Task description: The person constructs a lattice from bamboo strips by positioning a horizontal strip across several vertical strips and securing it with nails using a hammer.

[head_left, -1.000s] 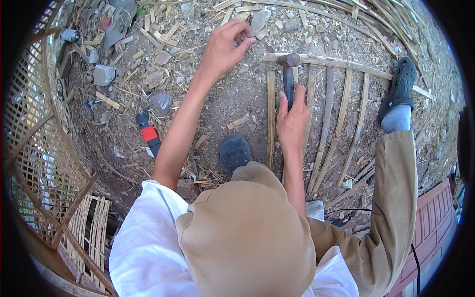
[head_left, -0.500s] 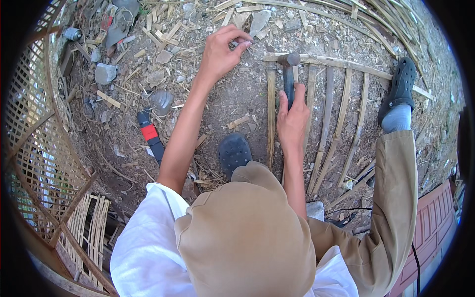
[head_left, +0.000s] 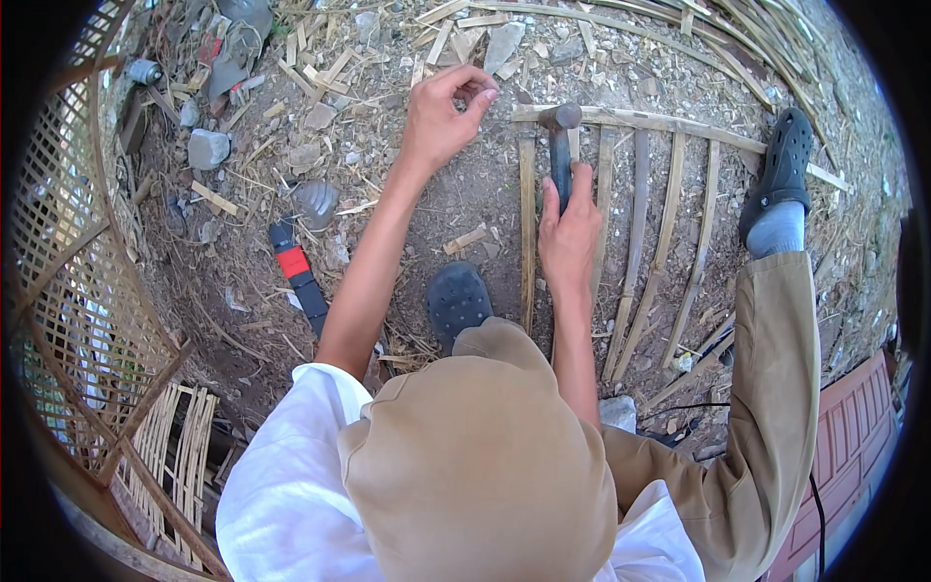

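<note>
Hammer (head_left: 560,145) w/ right hand (head_left: 568,236)

At the centre of the frame the right hand (head_left: 567,238) grips a hammer (head_left: 560,145) whose head rests on a frame of bamboo slats (head_left: 659,223), while the left hand (head_left: 441,116) pinches its fingertips together just left of it above the dirt.

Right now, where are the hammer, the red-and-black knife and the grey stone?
Dark-handled metal hammer (head_left: 560,145): head view, on its handle above the right hand.
Red-and-black-handled knife (head_left: 295,264): head view, on the red band.
Grey stone (head_left: 208,148): head view, on its top face.
</note>
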`<control>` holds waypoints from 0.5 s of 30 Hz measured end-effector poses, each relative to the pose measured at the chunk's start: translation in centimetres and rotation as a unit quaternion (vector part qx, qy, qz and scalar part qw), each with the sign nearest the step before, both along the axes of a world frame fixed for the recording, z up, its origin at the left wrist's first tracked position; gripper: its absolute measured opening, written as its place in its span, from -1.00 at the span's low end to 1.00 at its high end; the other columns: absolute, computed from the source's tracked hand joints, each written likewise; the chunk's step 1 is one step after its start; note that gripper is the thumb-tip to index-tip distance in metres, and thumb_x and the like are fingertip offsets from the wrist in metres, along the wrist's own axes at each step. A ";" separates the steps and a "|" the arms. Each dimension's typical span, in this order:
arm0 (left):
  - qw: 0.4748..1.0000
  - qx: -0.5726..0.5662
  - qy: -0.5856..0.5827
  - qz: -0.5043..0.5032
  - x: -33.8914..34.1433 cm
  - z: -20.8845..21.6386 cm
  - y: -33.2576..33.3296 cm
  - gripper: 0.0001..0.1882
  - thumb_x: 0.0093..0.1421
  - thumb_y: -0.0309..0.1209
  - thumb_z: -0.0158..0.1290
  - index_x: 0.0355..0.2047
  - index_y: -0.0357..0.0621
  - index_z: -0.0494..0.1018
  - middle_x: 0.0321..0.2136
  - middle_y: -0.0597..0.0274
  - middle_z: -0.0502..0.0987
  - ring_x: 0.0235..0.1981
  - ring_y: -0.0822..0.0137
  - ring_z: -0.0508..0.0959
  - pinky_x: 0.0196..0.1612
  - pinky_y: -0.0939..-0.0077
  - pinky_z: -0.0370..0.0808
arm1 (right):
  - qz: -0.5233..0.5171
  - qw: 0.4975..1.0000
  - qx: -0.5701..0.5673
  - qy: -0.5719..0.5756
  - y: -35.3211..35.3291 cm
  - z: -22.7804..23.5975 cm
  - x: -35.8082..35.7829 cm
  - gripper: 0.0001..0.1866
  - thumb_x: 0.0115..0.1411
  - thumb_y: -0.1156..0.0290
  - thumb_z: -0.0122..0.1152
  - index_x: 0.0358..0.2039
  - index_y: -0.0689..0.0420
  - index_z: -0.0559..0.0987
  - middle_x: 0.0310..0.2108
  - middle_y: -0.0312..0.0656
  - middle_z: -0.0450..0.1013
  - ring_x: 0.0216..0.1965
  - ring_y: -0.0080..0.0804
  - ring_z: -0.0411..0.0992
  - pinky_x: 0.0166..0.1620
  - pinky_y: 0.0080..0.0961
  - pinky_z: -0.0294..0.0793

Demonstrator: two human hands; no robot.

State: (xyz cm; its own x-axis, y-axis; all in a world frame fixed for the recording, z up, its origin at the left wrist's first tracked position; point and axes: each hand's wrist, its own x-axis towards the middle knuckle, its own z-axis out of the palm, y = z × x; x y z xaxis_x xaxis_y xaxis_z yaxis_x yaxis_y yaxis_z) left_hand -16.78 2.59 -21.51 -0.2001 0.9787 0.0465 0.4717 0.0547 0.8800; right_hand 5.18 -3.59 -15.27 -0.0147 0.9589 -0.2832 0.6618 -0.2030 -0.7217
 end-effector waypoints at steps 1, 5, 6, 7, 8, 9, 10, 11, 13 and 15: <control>1.000 0.007 0.005 -0.011 0.4 0.2 -0.2 -0.84 0.29 -0.53 0.35 -0.12 -0.19 0.70 -0.30 0.20 0.77 -0.33 0.40 0.71 -0.18 0.42 0.65 | 0.001 1.000 0.011 0.003 0.0 -0.1 0.0 -0.72 0.54 0.43 0.24 0.15 0.22 0.42 -0.35 0.42 0.55 -0.24 0.59 0.53 -0.29 0.24 0.40; 0.999 0.030 -0.003 -0.024 2.5 0.9 -0.5 -0.76 0.21 -0.61 0.35 -0.10 -0.19 0.67 -0.33 0.16 0.75 -0.32 0.33 0.73 -0.16 0.40 0.66 | 0.003 1.000 -0.001 0.003 0.1 0.2 -0.1 -0.73 0.54 0.43 0.24 0.13 0.22 0.42 -0.33 0.43 0.56 -0.23 0.60 0.54 -0.29 0.25 0.40; 0.999 0.039 0.000 -0.027 2.8 0.5 -0.6 -0.71 0.20 -0.64 0.34 -0.06 -0.19 0.65 -0.35 0.11 0.73 -0.34 0.25 0.73 -0.18 0.38 0.67 | 0.003 1.000 0.006 0.007 0.1 0.2 -0.1 -0.73 0.54 0.44 0.24 0.13 0.22 0.41 -0.33 0.43 0.56 -0.22 0.60 0.54 -0.29 0.24 0.40; 0.999 0.027 0.002 -0.036 3.2 0.7 -0.5 -0.70 0.20 -0.65 0.31 -0.06 -0.20 0.63 -0.35 0.08 0.71 -0.33 0.18 0.73 -0.19 0.33 0.67 | 0.003 1.000 0.014 0.011 0.1 0.1 -0.1 -0.73 0.54 0.44 0.24 0.12 0.21 0.41 -0.33 0.43 0.56 -0.22 0.60 0.54 -0.29 0.24 0.40; 0.999 0.015 0.003 -0.044 3.5 0.9 -0.6 -0.70 0.19 -0.66 0.29 -0.06 -0.21 0.61 -0.35 0.04 0.70 -0.33 0.12 0.73 -0.20 0.27 0.67 | 0.001 1.000 0.010 0.010 0.1 0.1 -0.1 -0.73 0.54 0.44 0.24 0.12 0.21 0.41 -0.32 0.43 0.56 -0.22 0.60 0.54 -0.28 0.24 0.41; 0.999 0.003 0.004 -0.053 3.7 1.1 -0.6 -0.70 0.19 -0.68 0.26 -0.06 -0.22 0.59 -0.35 0.01 0.69 -0.32 0.05 0.73 -0.21 0.22 0.67 | 0.000 1.000 0.006 0.010 0.1 0.2 -0.1 -0.74 0.54 0.44 0.23 0.12 0.21 0.41 -0.32 0.43 0.56 -0.21 0.60 0.54 -0.28 0.24 0.41; 0.998 -0.005 0.009 -0.057 3.7 1.2 -0.5 -0.69 0.20 -0.68 0.26 -0.05 -0.22 0.59 -0.34 -0.01 0.69 -0.31 0.01 0.73 -0.21 0.20 0.66 | -0.001 1.000 0.002 0.009 0.1 0.2 -0.1 -0.74 0.54 0.44 0.23 0.11 0.21 0.41 -0.32 0.44 0.56 -0.21 0.60 0.54 -0.28 0.24 0.41; 0.998 -0.014 0.013 -0.060 3.7 1.2 -0.5 -0.69 0.21 -0.68 0.26 -0.04 -0.22 0.58 -0.34 -0.03 0.69 -0.30 -0.03 0.73 -0.21 0.17 0.66 | 0.001 1.000 0.008 0.012 0.1 0.1 -0.1 -0.74 0.54 0.44 0.23 0.11 0.21 0.41 -0.32 0.44 0.56 -0.20 0.60 0.54 -0.27 0.24 0.41; 0.997 -0.005 0.024 -0.075 3.7 1.3 -0.3 -0.70 0.22 -0.67 0.26 -0.04 -0.23 0.59 -0.32 -0.06 0.69 -0.29 -0.09 0.73 -0.21 0.14 0.66 | 0.004 1.000 0.018 0.018 0.1 -0.1 0.0 -0.74 0.54 0.44 0.23 0.12 0.21 0.41 -0.31 0.44 0.56 -0.19 0.60 0.54 -0.27 0.24 0.42; 0.994 0.028 0.035 -0.097 3.4 1.2 0.0 -0.74 0.23 -0.66 0.27 -0.07 -0.25 0.62 -0.32 -0.06 0.70 -0.29 -0.12 0.73 -0.21 0.11 0.67 | -0.001 1.000 0.007 0.013 0.1 -0.1 0.0 -0.74 0.54 0.44 0.23 0.12 0.21 0.40 -0.31 0.44 0.56 -0.19 0.60 0.53 -0.26 0.24 0.42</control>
State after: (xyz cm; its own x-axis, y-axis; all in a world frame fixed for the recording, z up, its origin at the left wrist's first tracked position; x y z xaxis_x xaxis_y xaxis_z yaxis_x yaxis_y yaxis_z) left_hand -13.38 2.60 -20.28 -0.0018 0.9939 0.1100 0.5286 -0.0924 0.8439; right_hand 5.23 -3.50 -15.39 -0.0193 0.9629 -0.2691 0.6418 -0.1945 -0.7418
